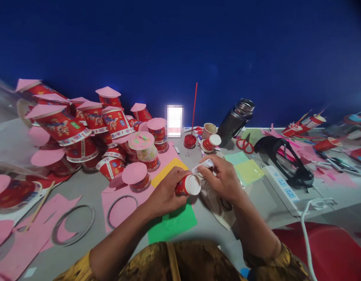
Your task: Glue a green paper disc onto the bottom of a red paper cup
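Note:
A small red paper cup (183, 186) with a white end lies in my left hand (170, 191), its fingers wrapped round the side and the white end facing right. My right hand (223, 176) grips a white glue tube (202, 167) just above and right of the cup. Beneath both hands are a green sheet (174, 224), a yellow-orange sheet (168, 171) and a beige cloth (217, 207). Whether the tube touches the cup is hard to tell.
Red cups with pink paper tops (60, 125) are piled at the left. A dark flask (235, 123), red scissors (245, 145), a black headband-like item (286, 156) and a white power strip (281, 191) stand or lie at the right. Grey rings (56, 234) lie front left.

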A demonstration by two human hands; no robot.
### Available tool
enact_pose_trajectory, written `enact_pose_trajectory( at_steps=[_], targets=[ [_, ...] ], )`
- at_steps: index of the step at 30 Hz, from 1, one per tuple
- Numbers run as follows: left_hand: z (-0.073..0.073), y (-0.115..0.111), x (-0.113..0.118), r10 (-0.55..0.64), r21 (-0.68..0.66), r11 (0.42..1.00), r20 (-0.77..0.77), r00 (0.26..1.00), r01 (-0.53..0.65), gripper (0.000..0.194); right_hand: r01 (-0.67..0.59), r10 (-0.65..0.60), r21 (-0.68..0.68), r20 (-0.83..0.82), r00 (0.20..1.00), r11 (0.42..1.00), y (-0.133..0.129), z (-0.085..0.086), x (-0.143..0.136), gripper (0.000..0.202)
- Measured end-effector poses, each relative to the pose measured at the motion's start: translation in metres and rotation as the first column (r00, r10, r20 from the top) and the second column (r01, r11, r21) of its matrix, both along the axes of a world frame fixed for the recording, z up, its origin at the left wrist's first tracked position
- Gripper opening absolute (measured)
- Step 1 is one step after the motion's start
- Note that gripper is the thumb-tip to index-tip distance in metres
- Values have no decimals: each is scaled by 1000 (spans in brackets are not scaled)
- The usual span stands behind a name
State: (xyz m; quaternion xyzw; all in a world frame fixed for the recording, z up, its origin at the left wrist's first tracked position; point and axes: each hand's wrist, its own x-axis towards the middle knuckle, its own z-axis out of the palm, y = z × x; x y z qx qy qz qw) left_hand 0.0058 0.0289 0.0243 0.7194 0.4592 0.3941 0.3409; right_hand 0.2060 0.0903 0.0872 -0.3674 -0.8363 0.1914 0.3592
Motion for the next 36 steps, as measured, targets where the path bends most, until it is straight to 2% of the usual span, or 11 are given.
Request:
enact_pose_trajectory(
  at_steps=[4, 8, 11, 13, 18, 20, 23, 28, 31, 36],
  targets=[
    [0, 0, 3, -33, -41, 999, 12, 999, 33, 64, -125, 126, -45, 7, 992, 991, -7, 8, -1, 13],
    [1, 1, 1, -53, -58, 997, 81, 995, 58, 65, -301, 308, -113, 45, 950, 947, -13, 14, 10, 16],
    [1, 2, -2, -45, -54, 997, 109, 993, 51, 62, -294, 303, -111, 75, 950, 950, -13, 16, 20, 17],
    [2, 2, -3, -53, -59, 996, 123, 991, 61, 61, -279, 281, -75, 24, 959, 957, -14, 16, 22, 17],
    [2, 1, -1, -85, -88, 991, 146, 986, 98, 56, -393, 393, -29, -7, 919, 919, -13, 16, 9, 17],
    [3, 0, -1, -108, -104, 987, 143, 984, 124, 56, -376, 376, -27, -6, 927, 926, -10, 15, 5, 17],
    [5, 0, -2, -121, -113, 984, 144, 982, 137, 58, -264, 264, -11, -2, 965, 965, -3, 12, 6, 17],
    [6, -1, -4, -54, -54, 997, 147, 988, 62, 61, -77, 80, -37, 70, 994, 996, -3, 12, 20, 15],
    [4, -1, -4, 1, -14, 1000, 136, 991, 1, 61, -74, 80, -67, 91, 993, 995, -14, 14, 24, 15],
    [0, 0, 2, 38, 79, 996, 70, 997, -44, 61, -159, 163, -53, 76, 984, 986, -30, 13, 13, 15]
  ],
)
